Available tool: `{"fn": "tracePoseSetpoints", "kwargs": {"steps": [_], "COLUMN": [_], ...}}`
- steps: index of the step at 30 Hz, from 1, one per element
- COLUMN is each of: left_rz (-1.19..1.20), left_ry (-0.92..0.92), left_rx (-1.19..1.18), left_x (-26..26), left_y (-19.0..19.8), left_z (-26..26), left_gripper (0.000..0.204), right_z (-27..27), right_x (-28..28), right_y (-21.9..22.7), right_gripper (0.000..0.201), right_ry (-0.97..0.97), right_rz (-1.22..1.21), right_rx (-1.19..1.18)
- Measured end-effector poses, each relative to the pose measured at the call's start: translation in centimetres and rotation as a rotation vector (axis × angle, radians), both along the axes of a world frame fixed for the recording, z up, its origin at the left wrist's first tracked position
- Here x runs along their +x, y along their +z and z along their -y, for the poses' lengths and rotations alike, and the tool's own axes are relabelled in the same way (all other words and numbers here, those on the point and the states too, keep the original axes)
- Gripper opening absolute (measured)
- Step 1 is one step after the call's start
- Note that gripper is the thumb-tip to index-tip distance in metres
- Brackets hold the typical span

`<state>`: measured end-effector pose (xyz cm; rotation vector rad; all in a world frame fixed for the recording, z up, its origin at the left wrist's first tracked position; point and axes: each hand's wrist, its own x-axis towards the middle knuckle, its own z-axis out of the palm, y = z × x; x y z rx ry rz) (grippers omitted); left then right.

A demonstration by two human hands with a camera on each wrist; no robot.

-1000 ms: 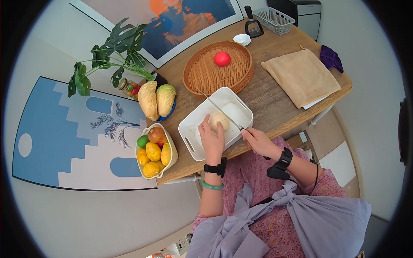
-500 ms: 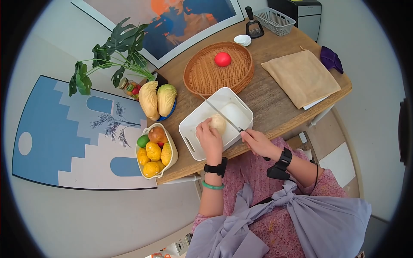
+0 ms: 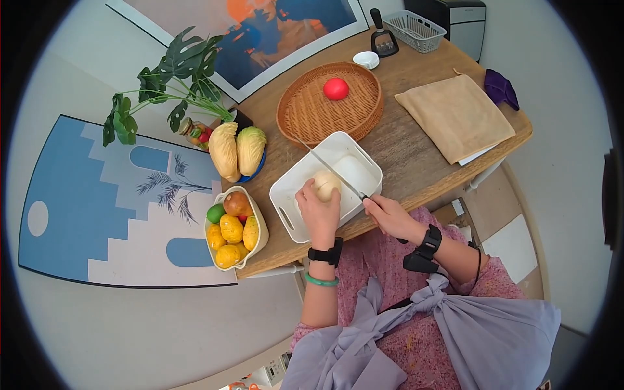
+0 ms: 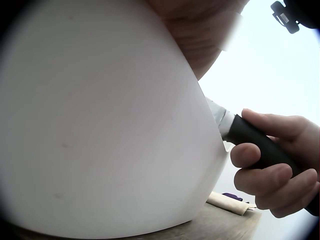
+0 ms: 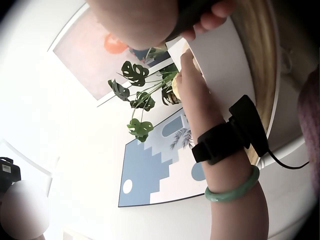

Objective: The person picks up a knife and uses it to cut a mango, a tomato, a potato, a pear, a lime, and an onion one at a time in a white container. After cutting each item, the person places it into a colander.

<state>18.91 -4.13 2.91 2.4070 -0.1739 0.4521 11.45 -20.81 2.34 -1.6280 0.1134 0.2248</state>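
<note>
In the head view my left hand point(image 3: 318, 207) grips a round cream-white ball point(image 3: 327, 184), which looks like a peeled vegetable, inside a white basin point(image 3: 284, 195). The fingers curl along its left side and the thumb is at its near side. My right hand point(image 3: 389, 216) holds the black handle of a knife point(image 3: 331, 171). Its long blade slants across the basin, overlapping the ball's right edge, with the tip past the far rim. In the left wrist view the basin wall point(image 4: 100, 125) hides the ball, while the right hand point(image 4: 280, 175) is wrapped round the handle.
Beyond the basin lies a round wicker tray point(image 3: 305, 117) with a red ball-shaped item point(image 3: 336, 89). A fruit basket point(image 3: 263, 234) stands at the left, by two cabbages point(image 3: 237, 153). A folded tan cloth point(image 3: 455, 117) lies at the right, near the table edge.
My left fingers lifted off the ball's top, drew back to its left side, then closed round it again. The ball has turned a little. The knife has barely moved.
</note>
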Motion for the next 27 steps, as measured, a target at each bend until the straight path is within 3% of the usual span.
{"fn": "tracePoseSetpoints", "kwargs": {"steps": [3, 7, 17, 20, 22, 25, 27], "left_rz": [-0.033, -0.020, -0.068, -0.003, 0.176, 0.208, 0.165], "left_ry": [0.038, 0.053, 0.092, 0.089, 0.031, -0.051, -0.056], "left_rx": [0.001, 0.040, 0.080, 0.101, 0.148, 0.029, 0.071], "left_x": [-0.01, 0.08, -0.07, -0.21, -0.12, 0.05, -0.09], "left_y": [-0.01, -0.14, 0.19, 0.22, -0.10, -0.24, -0.17], "left_z": [-0.02, -0.14, 0.02, 0.08, -0.09, 0.07, 0.04], "left_gripper": [0.044, 0.032, 0.026, 0.025, 0.027, 0.030, 0.030], "right_z": [-0.05, -0.09, -0.09, -0.03, -0.08, -0.13, -0.21], "right_x": [0.22, 0.18, 0.18, 0.36, 0.34, 0.12, 0.15], "right_y": [-0.63, -0.51, -0.72, -0.83, -0.88, -0.94, -0.99], "right_gripper": [0.044, 0.045, 0.044, 0.044, 0.043, 0.042, 0.042], "right_ry": [0.002, -0.019, -0.033, -0.023, -0.023, -0.036, -0.033], "right_rz": [0.094, 0.049, 0.079, 0.089, 0.084, 0.038, 0.092], "right_rx": [-0.084, -0.042, -0.062, -0.067, -0.045, 0.022, 0.009]}}
